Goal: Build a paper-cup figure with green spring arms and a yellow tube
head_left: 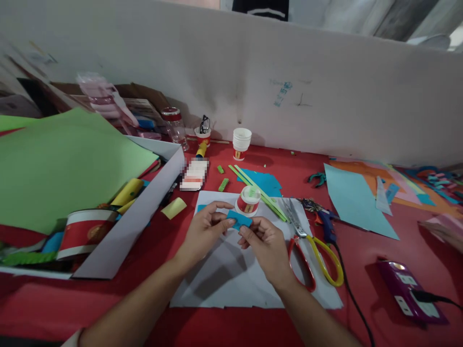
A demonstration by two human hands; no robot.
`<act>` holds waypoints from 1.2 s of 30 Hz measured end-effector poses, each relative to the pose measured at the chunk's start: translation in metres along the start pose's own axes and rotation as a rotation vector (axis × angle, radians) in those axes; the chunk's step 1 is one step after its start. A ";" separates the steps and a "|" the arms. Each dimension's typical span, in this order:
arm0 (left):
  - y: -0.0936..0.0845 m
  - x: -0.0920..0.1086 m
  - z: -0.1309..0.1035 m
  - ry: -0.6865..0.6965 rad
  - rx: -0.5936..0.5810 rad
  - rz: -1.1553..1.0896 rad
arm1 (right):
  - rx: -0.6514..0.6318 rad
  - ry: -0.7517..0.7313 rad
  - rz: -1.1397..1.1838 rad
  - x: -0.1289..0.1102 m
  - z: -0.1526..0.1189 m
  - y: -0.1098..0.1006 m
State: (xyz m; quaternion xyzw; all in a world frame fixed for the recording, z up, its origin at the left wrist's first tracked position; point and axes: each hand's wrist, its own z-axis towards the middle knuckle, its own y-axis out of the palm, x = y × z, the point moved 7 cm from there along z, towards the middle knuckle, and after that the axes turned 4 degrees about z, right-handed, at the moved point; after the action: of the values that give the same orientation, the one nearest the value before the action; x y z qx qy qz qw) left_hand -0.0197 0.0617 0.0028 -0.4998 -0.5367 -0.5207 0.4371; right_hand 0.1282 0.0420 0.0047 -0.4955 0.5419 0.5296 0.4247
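A small blue paper piece [239, 220] is pinched between my left hand [208, 226] and my right hand [263, 241], one at each end. Both hands are above a white sheet [231, 284] on the red table. Just behind them stands a red and white paper cup [248, 201] with something light green on top. Another bit of blue paper [201, 207] shows behind my left hand, partly hidden by it. To the right of my right hand lie scissors [299, 231] with one red and one yellow handle loop.
A white box [135, 212] with green paper and scraps fills the left. Green strips [258, 188], blue paper [269, 183] and stacked cups [241, 142] are behind. A glue gun [327, 224] and a purple power socket [412, 289] lie right; a person's hand [443, 231] is at the edge.
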 end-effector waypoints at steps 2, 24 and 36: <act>-0.003 0.002 -0.001 0.044 0.052 0.029 | -0.004 -0.012 0.002 -0.001 -0.001 0.001; 0.001 -0.004 -0.002 -0.054 -0.012 -0.103 | -0.096 -0.008 -0.056 0.007 -0.002 0.019; -0.006 0.003 -0.002 -0.084 0.005 -0.184 | 0.003 -0.139 -0.577 -0.017 -0.037 -0.041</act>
State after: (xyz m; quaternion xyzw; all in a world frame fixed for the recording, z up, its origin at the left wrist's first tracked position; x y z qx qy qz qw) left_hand -0.0265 0.0599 0.0050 -0.4686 -0.5995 -0.5359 0.3659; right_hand 0.1738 0.0084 0.0178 -0.5910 0.3489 0.4188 0.5946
